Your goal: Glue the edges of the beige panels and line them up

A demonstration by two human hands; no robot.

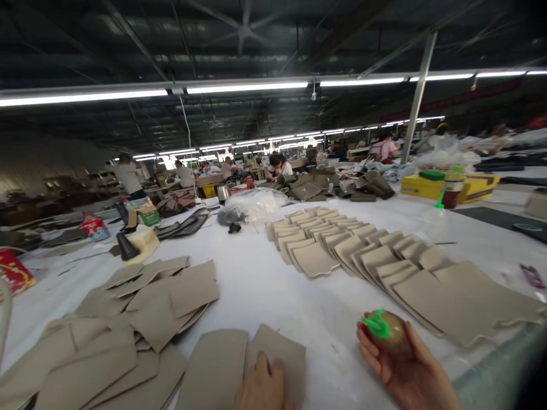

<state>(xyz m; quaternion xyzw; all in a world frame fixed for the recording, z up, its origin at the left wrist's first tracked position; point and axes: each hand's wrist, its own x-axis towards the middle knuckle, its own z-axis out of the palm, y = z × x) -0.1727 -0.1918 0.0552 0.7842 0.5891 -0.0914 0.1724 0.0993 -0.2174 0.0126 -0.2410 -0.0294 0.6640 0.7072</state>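
Observation:
My left hand (261,387) rests on a taupe cut panel (277,347) at the front edge, its fingers slightly apart and pressing on the sheet; part of the hand is cut off by the frame. A second flat panel (216,364) lies against that one on the left. Palm up, my right hand (401,376) holds a rounded brownish bottle (395,333) with a bright green top (376,324), above the white tabletop. To its upper right runs a long overlapping row of similar panels (376,256), fanned out along the table.
A loose heap of panels (94,353) covers the left front. Farther back are a yellow box (474,188), a green-lidded bottle with dark red liquid (452,191), plastic bags (256,202) and dark stacked pieces (325,185). Several people work at tables behind.

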